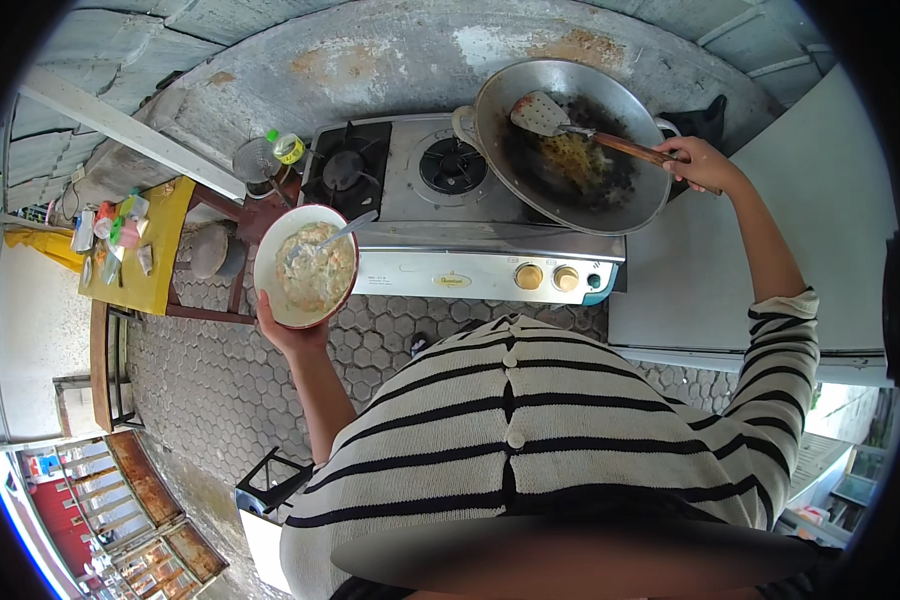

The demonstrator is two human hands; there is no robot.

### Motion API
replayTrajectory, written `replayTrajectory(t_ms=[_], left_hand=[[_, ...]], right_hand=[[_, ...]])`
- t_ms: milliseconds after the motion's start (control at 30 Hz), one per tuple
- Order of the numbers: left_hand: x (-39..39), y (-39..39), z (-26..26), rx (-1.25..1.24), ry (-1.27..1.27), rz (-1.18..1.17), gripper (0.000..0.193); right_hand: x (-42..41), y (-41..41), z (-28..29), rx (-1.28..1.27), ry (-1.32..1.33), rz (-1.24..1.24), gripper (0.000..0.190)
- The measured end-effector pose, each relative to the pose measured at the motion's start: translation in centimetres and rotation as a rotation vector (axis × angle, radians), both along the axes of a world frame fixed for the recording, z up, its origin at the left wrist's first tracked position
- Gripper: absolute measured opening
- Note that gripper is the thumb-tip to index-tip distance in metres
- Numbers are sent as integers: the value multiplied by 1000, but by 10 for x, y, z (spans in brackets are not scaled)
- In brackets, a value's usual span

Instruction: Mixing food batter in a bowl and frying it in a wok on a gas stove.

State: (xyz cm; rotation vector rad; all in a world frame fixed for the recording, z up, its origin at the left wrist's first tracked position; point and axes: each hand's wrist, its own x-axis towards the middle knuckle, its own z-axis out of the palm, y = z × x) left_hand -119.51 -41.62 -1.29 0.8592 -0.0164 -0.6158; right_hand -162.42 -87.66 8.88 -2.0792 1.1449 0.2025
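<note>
My left hand [292,330] holds a white bowl [265,262] with a red rim from below, left of the stove's front. Inside lies a pale, lumpy batter [322,281] with a metal spoon [354,225] leaning in it. My right hand [701,163] grips the wooden handle of a perforated metal spatula [541,114]. The spatula's head rests inside a large metal wok [577,75], over a yellowish, oily patch with dark marks around it. The wok sits on the right side of a gas stove [412,217].
Two burners [343,171] show left of the wok, and control knobs [529,277] line the stove's front. A bottle with a green cap [289,148] stands at the stove's left. Further left is a yellow-topped table [157,262] with packets. A pale flat surface [720,262] adjoins at right.
</note>
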Motion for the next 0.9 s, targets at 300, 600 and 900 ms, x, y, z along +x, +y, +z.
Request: replayTrajectory(t_ms=[300, 600, 900], left_hand=[[12, 15, -12, -24, 3, 12, 66], [18, 58, -5, -98, 56, 110, 62], [38, 162, -12, -149, 52, 350, 60]], right_hand=[[17, -15, 17, -13, -24, 13, 36], [148, -23, 109, -174, 55, 221, 35], [412, 28, 61, -73, 25, 521, 37]])
